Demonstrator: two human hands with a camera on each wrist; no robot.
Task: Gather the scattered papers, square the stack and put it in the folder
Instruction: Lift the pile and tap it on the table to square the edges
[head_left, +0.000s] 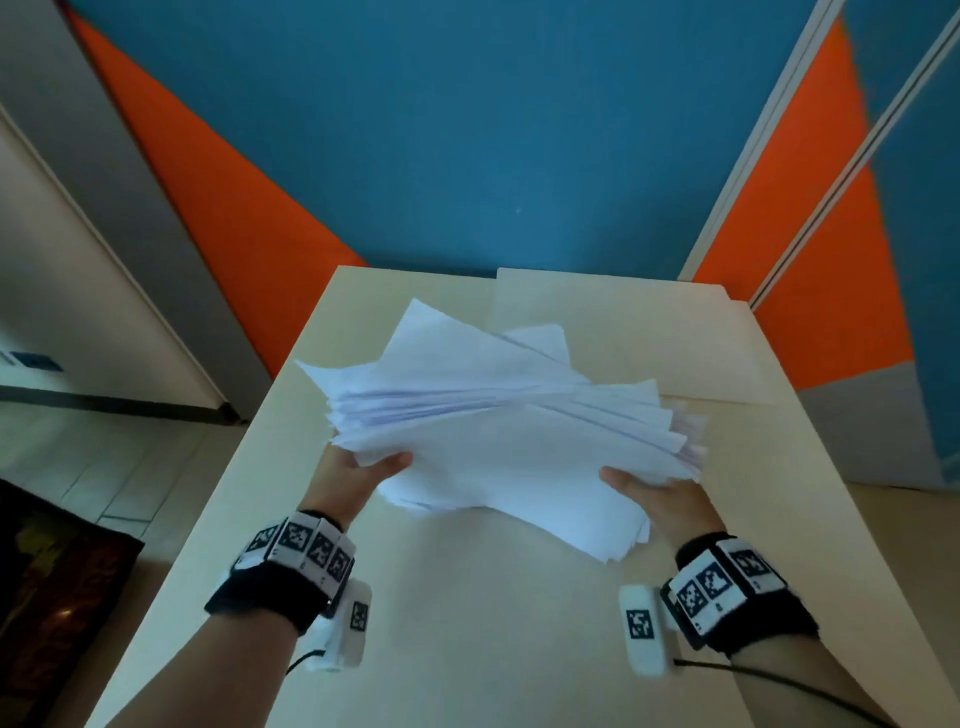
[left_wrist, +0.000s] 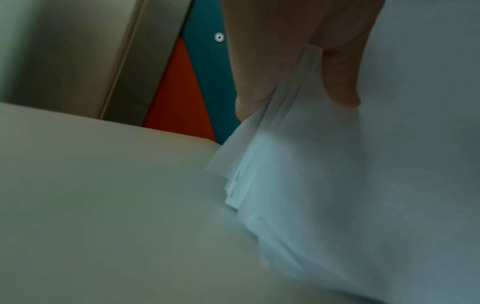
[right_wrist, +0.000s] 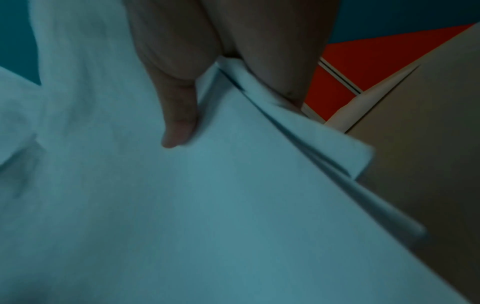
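Note:
A thick, uneven stack of white papers (head_left: 498, 431) is held above the cream table (head_left: 467, 623), its sheets fanned out at different angles. My left hand (head_left: 358, 470) grips the stack's left side, thumb on top and fingers hidden underneath. My right hand (head_left: 654, 493) grips the right near side the same way. In the left wrist view the thumb (left_wrist: 342, 78) presses on the papers (left_wrist: 363, 185). The right wrist view shows the thumb (right_wrist: 179, 115) on the top sheet (right_wrist: 207, 205). A cream folder (head_left: 623, 338) lies flat at the table's far right, behind the stack.
A blue and orange wall (head_left: 467, 130) stands right behind the table. To the left lie tiled floor (head_left: 104, 467) and a dark object (head_left: 52, 597) at the frame's edge. Bare tabletop spreads between my wrists and the stack.

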